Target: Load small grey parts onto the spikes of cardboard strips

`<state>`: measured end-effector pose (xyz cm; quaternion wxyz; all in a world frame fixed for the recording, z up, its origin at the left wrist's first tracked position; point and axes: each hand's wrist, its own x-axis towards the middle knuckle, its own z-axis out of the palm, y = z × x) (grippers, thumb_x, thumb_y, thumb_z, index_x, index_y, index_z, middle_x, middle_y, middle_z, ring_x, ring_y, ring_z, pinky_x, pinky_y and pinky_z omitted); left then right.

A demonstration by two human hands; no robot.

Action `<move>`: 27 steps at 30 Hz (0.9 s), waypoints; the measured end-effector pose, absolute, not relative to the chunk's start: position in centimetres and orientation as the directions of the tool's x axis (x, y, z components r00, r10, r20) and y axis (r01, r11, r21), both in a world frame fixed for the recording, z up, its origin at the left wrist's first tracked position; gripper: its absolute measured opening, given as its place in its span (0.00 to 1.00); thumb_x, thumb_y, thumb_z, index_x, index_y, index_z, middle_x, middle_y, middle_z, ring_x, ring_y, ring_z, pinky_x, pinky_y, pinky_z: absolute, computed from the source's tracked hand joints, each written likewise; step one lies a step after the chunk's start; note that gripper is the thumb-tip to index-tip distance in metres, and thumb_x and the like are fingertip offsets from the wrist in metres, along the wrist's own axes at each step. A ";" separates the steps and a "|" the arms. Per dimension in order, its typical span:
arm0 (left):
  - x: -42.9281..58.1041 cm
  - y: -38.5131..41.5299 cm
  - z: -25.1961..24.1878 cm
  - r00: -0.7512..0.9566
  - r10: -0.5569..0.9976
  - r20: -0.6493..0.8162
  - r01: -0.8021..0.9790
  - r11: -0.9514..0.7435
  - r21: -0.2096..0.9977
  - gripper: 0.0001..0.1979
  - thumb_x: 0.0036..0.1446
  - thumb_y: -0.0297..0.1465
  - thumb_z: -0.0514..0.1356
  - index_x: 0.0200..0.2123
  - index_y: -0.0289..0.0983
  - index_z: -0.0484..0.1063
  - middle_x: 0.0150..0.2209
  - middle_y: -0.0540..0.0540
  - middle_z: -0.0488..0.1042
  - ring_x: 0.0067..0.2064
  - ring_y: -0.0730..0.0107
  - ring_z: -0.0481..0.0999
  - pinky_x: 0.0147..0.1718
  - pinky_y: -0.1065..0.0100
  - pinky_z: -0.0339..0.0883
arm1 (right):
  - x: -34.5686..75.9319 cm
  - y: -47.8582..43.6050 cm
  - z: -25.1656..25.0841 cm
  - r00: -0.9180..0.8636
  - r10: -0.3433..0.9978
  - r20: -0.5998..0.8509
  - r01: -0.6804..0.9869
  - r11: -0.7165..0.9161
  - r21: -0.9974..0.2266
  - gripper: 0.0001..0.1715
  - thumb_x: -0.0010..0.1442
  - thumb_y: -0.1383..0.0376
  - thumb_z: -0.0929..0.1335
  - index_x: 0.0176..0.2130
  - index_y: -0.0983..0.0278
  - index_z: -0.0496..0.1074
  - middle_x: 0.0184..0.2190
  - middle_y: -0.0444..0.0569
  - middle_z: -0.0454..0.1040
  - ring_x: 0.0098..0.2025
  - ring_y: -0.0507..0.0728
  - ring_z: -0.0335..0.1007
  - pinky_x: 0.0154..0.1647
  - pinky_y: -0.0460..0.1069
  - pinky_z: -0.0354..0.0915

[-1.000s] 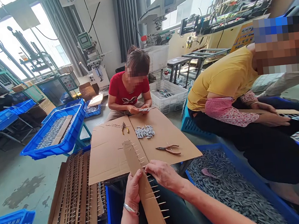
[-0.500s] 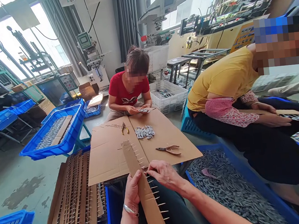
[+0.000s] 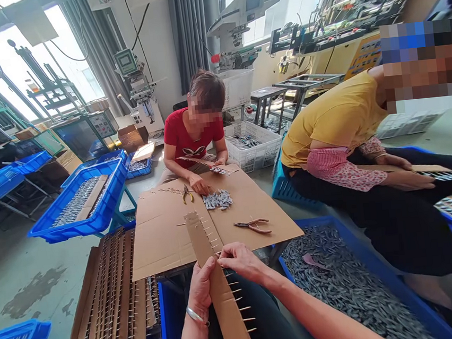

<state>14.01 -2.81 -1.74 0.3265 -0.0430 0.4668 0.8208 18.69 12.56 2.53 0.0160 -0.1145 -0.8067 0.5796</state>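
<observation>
Left hand (image 3: 201, 294) grips the cardboard strip (image 3: 223, 311) steady; right hand (image 3: 240, 261) pinches what seems a pin (image 3: 220, 254) beside the left thumb, best kept square

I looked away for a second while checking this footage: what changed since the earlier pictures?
The red-shirted co-worker's hand has come down onto the cardboard sheet beside the pile of small parts. Otherwise unchanged: the left hand keeps its grip on the cardboard strip, the right hand still pinches its pinned edge, the pliers lie unmoved.
</observation>
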 end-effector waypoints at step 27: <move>13.8 -2.9 -1.8 -0.807 0.439 -0.395 -0.571 -0.411 0.710 0.20 0.44 0.40 0.75 0.35 0.33 0.77 0.30 0.46 0.81 0.29 0.67 0.79 0.30 0.69 0.72 | 18.4 10.8 2.2 -0.935 0.348 -0.075 0.222 0.406 -0.886 0.15 0.58 0.59 0.66 0.26 0.64 0.74 0.24 0.49 0.78 0.27 0.55 0.73 0.28 0.46 0.61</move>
